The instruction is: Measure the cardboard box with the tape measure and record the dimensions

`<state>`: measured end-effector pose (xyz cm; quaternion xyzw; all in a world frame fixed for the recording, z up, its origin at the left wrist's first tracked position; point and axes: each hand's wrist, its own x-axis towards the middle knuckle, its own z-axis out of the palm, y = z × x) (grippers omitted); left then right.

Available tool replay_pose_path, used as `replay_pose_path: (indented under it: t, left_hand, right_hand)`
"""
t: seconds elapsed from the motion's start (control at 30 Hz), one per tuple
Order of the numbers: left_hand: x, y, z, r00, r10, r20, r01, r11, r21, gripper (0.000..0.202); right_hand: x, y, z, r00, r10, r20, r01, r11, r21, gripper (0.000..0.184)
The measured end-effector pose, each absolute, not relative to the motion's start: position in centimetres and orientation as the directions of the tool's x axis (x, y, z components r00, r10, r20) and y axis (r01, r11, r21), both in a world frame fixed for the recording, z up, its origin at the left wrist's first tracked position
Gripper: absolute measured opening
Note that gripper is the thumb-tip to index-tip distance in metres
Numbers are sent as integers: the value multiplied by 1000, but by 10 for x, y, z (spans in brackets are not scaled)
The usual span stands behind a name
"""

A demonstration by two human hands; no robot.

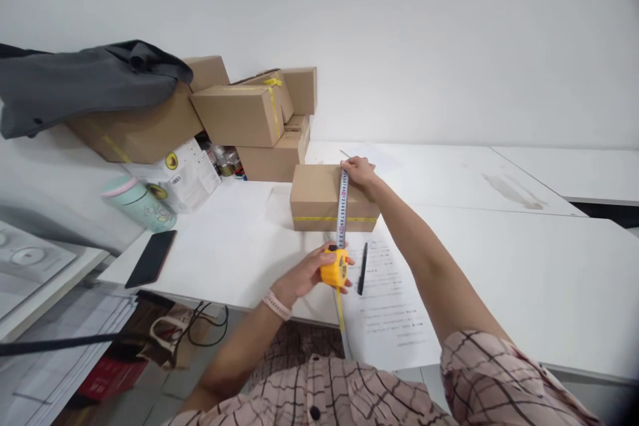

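A brown cardboard box with a yellow strip along its lower front lies on the white table. My left hand is wrapped round a yellow tape measure just in front of the box. From its case the silver blade runs up over the box's front and across its top. At the back edge of the top, my right hand pinches the blade's far end; the fingertips are partly hidden. A black pen lies on a printed sheet to the right of the tape measure.
Several stacked cardboard boxes stand back left, beside a dark grey bag. Nearer are a white carton, a mint-green bottle and a black phone. The white table stretches right, with a gap between panels.
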<state>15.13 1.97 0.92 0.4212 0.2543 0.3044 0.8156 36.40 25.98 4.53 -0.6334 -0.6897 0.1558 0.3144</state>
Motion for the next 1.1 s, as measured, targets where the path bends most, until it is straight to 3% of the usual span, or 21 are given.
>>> replay_pose_path:
  t: [0.27, 0.9, 1.0, 1.1]
  left_hand:
    - [185, 38, 29, 549, 817, -174, -382, 431, 817, 52]
    - [207, 25, 28, 514, 831, -210, -413, 455, 789, 47]
    - [201, 28, 30, 510, 840, -187, -397, 423, 815, 48]
    - [179, 25, 33, 461, 877, -136, -385, 336, 860, 49]
  right_hand:
    - [350, 290, 49, 144, 981, 131, 823, -45, -567, 39]
    - [347, 272, 58, 46, 993, 108, 817, 25, -577, 26]
    - [353, 270, 62, 45, 989, 140, 754, 58, -654, 33]
    - [374, 262, 66, 111, 974, 197, 577, 98, -811, 49]
